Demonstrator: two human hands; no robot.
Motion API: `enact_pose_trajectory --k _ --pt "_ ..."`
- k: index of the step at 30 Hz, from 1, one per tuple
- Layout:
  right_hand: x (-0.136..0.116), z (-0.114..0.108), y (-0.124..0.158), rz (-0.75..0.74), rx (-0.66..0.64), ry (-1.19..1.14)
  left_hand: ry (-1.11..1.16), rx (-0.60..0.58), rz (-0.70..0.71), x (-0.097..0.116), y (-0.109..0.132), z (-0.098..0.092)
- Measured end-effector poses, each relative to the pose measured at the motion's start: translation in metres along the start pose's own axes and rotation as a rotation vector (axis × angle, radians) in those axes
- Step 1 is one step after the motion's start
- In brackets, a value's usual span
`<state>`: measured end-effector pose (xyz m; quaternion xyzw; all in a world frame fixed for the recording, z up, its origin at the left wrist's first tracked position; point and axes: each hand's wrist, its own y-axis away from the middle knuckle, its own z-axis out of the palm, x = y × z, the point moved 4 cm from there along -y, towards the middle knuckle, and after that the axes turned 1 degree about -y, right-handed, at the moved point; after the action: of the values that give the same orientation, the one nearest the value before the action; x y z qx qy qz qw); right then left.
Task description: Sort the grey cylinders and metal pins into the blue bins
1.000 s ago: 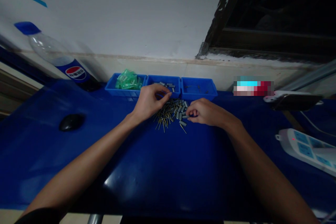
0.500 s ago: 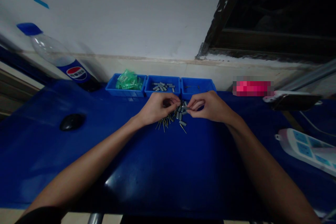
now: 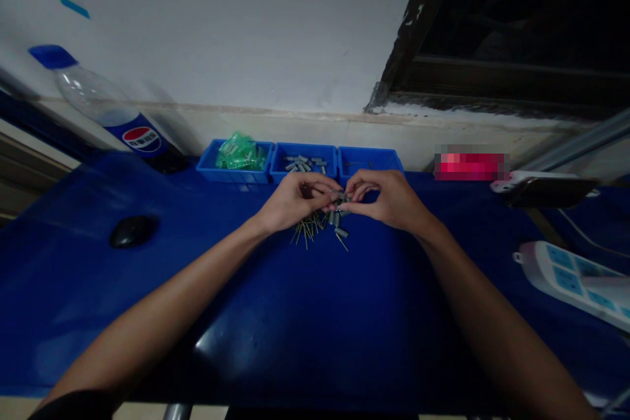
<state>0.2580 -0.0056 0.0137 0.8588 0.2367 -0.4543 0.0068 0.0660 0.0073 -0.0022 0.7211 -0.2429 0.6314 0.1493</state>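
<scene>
My left hand (image 3: 294, 202) and my right hand (image 3: 391, 197) meet over the table, both with closed fingertips. A small grey metal cylinder (image 3: 341, 197) shows between them, pinched by my right fingers. My left thumb and fingers are pinched together too; what they hold is hidden. Below them is a heap of similar grey cylinders (image 3: 335, 218), partly covered by my hands. Thin brass-coloured pins (image 3: 306, 230) fan out under my left hand. Closer to me, a single cylinder (image 3: 341, 232) lies beside one thin pin (image 3: 343, 244).
Behind my hands stand three blue bins: a left one (image 3: 231, 175) with green plastic packets, a middle one (image 3: 278, 174) with grey cylinders, a right one (image 3: 378, 159) with a few thin pieces. A cola bottle (image 3: 140, 138), black mouse (image 3: 132, 231), phone (image 3: 551, 192) and power strip (image 3: 566, 275) lie around.
My right hand has moved left, bringing its grey piece up against my left fingertips. My left hand stays almost in place, still pinched.
</scene>
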Motion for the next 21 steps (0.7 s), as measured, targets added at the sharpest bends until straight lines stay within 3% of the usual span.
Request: enact_pose_trajectory --k 6,9,13,21 --pt "0.015 -0.001 0.003 -0.07 -0.193 0.308 -0.033 0.328 -0.035 -0.008 -0.005 -0.028" --pt "0.019 0.005 0.004 -0.073 -0.293 0.365 -0.014 0.413 -0.044 -0.011 -0.005 -0.035" --pt "0.022 0.011 0.005 -0.071 -0.335 0.399 -0.007 0.412 -0.016 -0.011 -0.005 -0.033" --pt "0.028 0.012 0.005 -0.007 -0.311 0.312 -0.073 0.257 0.005 -0.006 -0.005 -0.021"
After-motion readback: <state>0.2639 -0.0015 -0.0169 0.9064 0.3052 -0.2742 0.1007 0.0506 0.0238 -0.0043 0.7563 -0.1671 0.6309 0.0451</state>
